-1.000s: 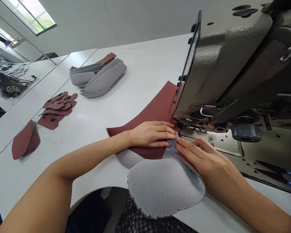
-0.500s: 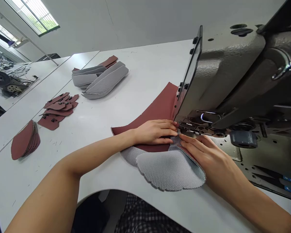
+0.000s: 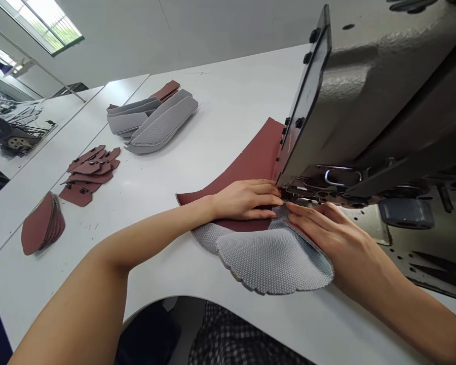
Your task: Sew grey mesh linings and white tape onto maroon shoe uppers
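Observation:
My left hand [image 3: 247, 198] lies flat, fingers together, pressing on a dark red leather piece [image 3: 247, 167] just left of the sewing machine's presser foot [image 3: 300, 192]. My right hand [image 3: 334, 243] rests fingers extended on the edge of a grey mesh piece [image 3: 273, 261] that overlaps the red one, fingertips close to the foot. Both hands hold the layered pieces down on the white table [image 3: 167, 187]. The grey sewing machine head [image 3: 380, 96] looms over the work at right.
At the back lies a stack of grey mesh pieces [image 3: 155, 121]. Small dark red cut pieces [image 3: 89, 172] and a pile of red oval pieces [image 3: 41, 223] sit at left. Scissors [image 3: 441, 266] lie on the machine bed at right. Another workbench with machinery [image 3: 7, 137] stands far left.
The grey mesh piece has slid up the table toward the machine and my hands moved slightly forward with it. The view has tilted a little.

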A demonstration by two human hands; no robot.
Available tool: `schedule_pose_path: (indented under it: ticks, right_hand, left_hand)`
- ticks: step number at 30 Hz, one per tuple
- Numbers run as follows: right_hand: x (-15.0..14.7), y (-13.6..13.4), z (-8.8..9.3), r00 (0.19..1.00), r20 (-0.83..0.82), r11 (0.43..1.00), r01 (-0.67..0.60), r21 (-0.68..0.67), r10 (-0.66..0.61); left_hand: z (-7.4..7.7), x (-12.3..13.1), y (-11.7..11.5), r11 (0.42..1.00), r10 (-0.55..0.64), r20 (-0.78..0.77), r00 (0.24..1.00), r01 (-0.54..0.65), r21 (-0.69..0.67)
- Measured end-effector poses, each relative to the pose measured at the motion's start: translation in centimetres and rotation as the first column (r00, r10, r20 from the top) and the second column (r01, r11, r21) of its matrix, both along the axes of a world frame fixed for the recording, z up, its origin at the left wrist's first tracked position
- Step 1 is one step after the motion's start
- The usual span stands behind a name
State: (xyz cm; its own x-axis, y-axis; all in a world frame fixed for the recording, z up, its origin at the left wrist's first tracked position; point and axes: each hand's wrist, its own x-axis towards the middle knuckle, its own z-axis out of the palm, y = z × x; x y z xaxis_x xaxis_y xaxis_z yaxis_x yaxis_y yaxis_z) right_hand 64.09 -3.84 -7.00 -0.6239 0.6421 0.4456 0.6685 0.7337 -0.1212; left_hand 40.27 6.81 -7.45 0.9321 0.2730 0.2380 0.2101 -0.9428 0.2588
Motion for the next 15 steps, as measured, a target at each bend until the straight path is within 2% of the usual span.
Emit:
schedule_pose_path:
  ticks: [6, 10, 15]
  right_hand:
    - [-0.39, 0.18, 0.51, 1.0, -0.023, 0.998, -0.009, 0.059, 0.01]
    - [-0.51, 0.2, 0.59, 0.999, -0.04, 1.0, -0.005, 0.023, 0.006]
    - [-0.61, -0.26, 0.78, 0.999, 0.015, 0.998, 0.03, 0.055, -0.031]
  left_hand:
    - [0.05, 0.12, 0.31, 1.0, -0.013, -0.047, 0.999, 0.012, -0.015]
    - [0.25, 0.18, 0.52, 0.999, -0.004, -0.08, 0.997, 0.001, -0.035]
    - [0.23, 0.1, 0.38, 0.999, -0.027, -0.046, 0.999, 0.025, -0.034]
